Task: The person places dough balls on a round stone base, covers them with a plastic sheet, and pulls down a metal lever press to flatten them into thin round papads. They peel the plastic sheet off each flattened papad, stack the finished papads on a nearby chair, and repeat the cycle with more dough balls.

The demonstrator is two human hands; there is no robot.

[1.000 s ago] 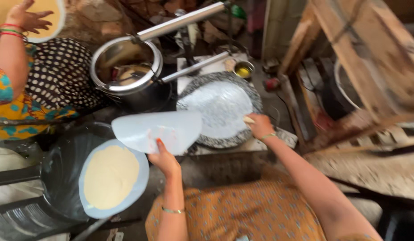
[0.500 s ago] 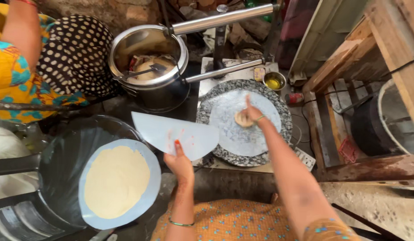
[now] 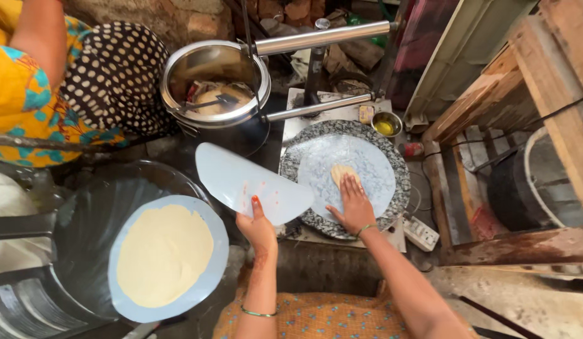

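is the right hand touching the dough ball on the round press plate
Touching: in the head view the right hand has its fingertips on the dough ball.

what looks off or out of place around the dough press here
Little stands out. The dough ball lies off-centre on the round press plate, under the right hand. The left hand holds the loose plastic sheet tilted.

- Left hand (image 3: pixel 259 227) raised, thumb up and fingers closed in a pinch, wrist straight, forearm rising from the lower edge with a thin green bangle near the elbow end.
- Right hand (image 3: pixel 353 204) flat, palm down, fingers extended forward and pressed together, green bangle at the wrist, forearm angling in from lower right.
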